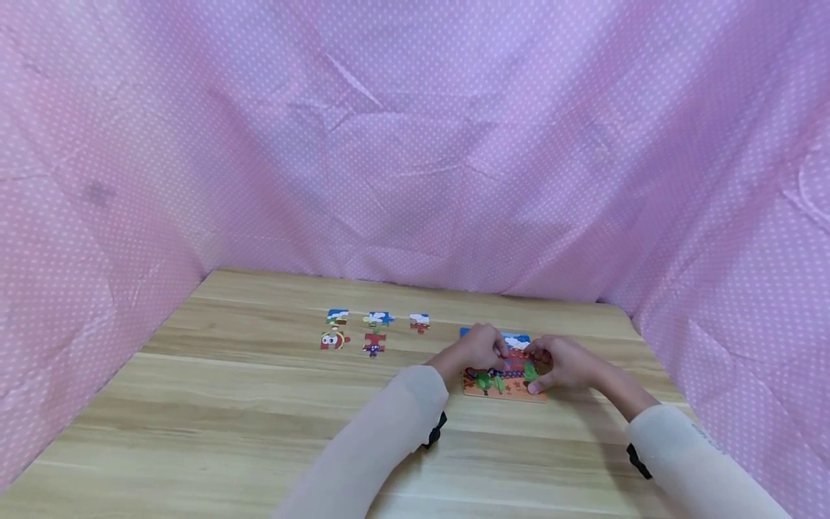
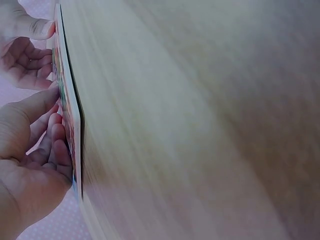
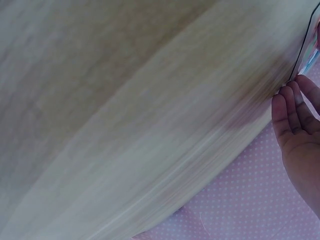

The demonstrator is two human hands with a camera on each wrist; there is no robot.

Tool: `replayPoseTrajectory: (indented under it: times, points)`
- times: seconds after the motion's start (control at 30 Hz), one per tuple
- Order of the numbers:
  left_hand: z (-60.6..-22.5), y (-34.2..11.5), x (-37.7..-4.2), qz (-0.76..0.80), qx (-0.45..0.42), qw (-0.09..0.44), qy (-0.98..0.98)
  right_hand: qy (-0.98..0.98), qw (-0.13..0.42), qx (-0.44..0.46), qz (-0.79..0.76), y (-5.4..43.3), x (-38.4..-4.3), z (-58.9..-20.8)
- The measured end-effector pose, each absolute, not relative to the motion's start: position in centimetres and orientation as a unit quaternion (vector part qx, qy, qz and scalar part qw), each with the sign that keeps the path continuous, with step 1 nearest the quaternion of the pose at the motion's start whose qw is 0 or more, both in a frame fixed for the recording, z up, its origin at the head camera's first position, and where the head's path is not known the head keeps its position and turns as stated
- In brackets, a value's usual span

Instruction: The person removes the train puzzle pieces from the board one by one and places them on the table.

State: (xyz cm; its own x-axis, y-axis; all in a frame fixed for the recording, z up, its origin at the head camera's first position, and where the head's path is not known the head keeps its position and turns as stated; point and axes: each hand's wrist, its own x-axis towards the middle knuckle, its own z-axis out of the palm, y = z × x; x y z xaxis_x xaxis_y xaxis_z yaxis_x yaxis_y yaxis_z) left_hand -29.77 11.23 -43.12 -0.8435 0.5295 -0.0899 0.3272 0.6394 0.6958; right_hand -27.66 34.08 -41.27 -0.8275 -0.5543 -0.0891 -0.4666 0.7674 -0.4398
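Note:
A jigsaw puzzle point(image 1: 506, 391) with a thin board edge lies at the right of the table, showing blue sky, red shapes and an orange ground with green plants. From its left side my left hand point(image 1: 481, 349) reaches over it, thumb and fingertips touching the picture; the hand itself hides whether a piece is under them. My right hand point(image 1: 565, 362) rests at the puzzle's right side, with the thumb near the lower right corner and the fingers farther up. In the left wrist view the board point(image 2: 75, 115) appears edge-on, with the fingertips of both hands against its face.
Several loose puzzle pieces lie left of the puzzle: three sky pieces point(image 1: 379, 318) in a back row, then a piece with eyes point(image 1: 332, 340) and a red piece point(image 1: 374, 344) nearer. Pink dotted cloth point(image 1: 415, 180) hangs around the wooden table point(image 1: 227, 404).

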Motion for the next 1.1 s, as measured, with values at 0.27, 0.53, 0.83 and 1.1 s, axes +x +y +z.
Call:
replayPoseTrajectory:
  times: [0.27, 0.53, 0.83, 1.1]
  points:
    - [-43.24, 11.14, -29.64, 0.345, 0.245, 0.148, 0.894, 0.934, 0.114, -0.268, -0.209, 33.94, -27.64, -41.45]
    - [-43.53, 11.26, -29.55, 0.360, 0.237, 0.154, 0.889, 0.932, 0.115, -0.267, -0.215, 33.84, -27.53, -41.36]
    - [-43.72, 11.42, -29.60, 0.366, 0.230, 0.158, 0.888, 0.931, 0.116, -0.262, -0.225, 33.87, -27.39, -41.39]
    - [-43.57, 11.38, -29.55, 0.365, 0.229, 0.157, 0.889, 0.931, 0.108, -0.254, -0.237, 33.97, -27.49, -41.70]
